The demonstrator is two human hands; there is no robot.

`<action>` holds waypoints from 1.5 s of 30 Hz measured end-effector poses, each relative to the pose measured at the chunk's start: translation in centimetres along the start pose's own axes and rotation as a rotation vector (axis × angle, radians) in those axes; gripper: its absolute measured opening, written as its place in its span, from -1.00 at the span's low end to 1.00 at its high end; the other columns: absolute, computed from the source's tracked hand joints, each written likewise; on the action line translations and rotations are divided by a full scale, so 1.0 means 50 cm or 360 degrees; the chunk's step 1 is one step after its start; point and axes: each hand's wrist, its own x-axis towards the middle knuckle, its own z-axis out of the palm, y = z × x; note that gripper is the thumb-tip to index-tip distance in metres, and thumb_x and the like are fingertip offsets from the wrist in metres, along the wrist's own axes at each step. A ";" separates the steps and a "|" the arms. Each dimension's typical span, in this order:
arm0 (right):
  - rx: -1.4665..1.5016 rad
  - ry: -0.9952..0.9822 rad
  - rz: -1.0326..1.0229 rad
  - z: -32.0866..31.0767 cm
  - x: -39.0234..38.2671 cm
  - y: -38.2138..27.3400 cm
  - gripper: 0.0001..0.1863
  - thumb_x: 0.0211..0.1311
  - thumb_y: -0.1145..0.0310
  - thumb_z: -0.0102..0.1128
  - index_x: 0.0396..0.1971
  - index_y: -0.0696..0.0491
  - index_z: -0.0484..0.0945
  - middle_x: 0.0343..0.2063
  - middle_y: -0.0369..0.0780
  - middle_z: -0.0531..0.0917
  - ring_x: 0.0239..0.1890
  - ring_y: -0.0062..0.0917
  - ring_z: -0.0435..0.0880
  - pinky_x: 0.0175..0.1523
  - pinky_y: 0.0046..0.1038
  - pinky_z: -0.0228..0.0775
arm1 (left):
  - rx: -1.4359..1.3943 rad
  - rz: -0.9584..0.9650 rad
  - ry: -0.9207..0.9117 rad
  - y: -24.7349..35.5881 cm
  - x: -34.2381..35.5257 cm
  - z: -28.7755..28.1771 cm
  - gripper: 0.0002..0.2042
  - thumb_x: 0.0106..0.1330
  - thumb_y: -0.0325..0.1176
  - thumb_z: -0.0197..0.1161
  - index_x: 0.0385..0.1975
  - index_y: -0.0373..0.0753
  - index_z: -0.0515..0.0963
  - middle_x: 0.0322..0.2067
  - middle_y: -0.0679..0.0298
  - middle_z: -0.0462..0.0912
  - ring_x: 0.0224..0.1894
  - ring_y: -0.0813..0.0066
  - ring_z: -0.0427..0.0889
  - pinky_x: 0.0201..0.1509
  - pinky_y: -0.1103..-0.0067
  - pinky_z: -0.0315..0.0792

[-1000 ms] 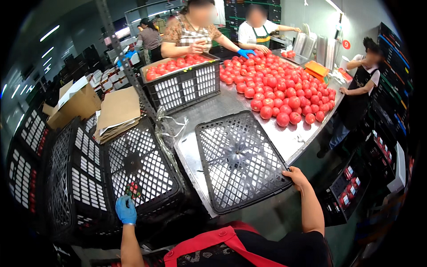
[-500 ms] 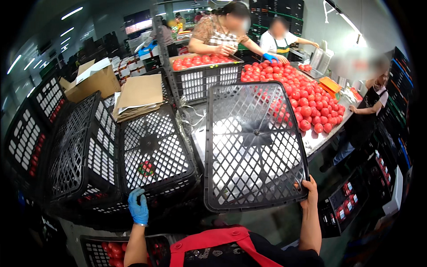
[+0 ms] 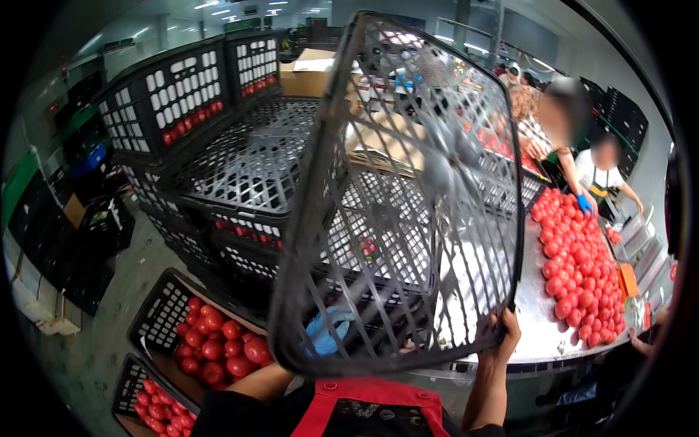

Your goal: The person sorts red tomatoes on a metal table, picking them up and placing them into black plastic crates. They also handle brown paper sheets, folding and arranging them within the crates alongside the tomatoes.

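A large black lattice crate lid (image 3: 397, 240) stands tilted up in front of me, slightly smeared by motion. My right hand (image 3: 504, 339), bare, is closed on its lower right corner. Behind the lower left part of the lattice shows my left hand (image 3: 328, 331) in a blue glove; bars and blur hide its fingers, so its grip is unclear. Beside my left forearm, a black crate (image 3: 156, 309) holds red tomatoes (image 3: 218, 342). Through the lattice I see another lattice-topped crate with folded cardboard at its far end.
Stacked black crates (image 3: 182, 102) with tomatoes rise at the left. A second tomato crate (image 3: 127, 382) sits at the lower left. On the right, a metal table (image 3: 535, 328) carries a heap of tomatoes (image 3: 579, 277). Across it, a co-worker's blue-gloved hand (image 3: 585, 204) touches the heap.
My view has swung left, bringing the floor-side tomato crates into sight. The lid has been raised and tilted more upright in my right hand. My left hand is now behind it.
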 end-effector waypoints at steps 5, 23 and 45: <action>-0.0038 -0.0847 0.0505 0.325 0.064 0.108 -0.61 0.31 0.21 -0.04 -0.02 0.20 0.32 -0.10 -0.09 0.54 -0.11 -0.39 0.56 0.06 -0.33 0.39 | 0.0155 -0.0162 0.0095 0.018 -0.051 -0.049 -0.81 0.15 -0.51 0.16 -0.24 -0.18 0.57 -0.13 0.17 0.56 -0.09 0.22 0.55 0.00 0.48 0.42; -0.1342 -0.1380 0.1269 0.009 0.065 0.406 -0.68 0.32 0.22 0.03 -0.14 0.19 0.48 -0.32 -0.23 0.63 -0.32 -0.58 0.63 -0.25 -0.59 0.43 | 0.0067 -0.0788 -0.0088 0.004 -0.181 -0.042 -0.84 0.23 -0.41 0.10 -0.22 -0.20 0.55 -0.19 0.15 0.56 -0.12 0.20 0.55 -0.02 0.48 0.42; -0.1952 -0.2722 0.1025 -0.122 0.148 0.356 -0.74 0.16 0.35 0.18 -0.18 0.14 0.51 -0.36 -0.04 0.64 -0.32 -0.21 0.65 -0.22 -0.37 0.47 | 0.0636 -0.1081 -0.1086 0.048 -0.223 0.223 -0.70 0.28 -0.16 0.00 -0.08 -0.16 0.42 -0.22 0.09 0.48 -0.15 0.06 0.51 -0.11 0.27 0.41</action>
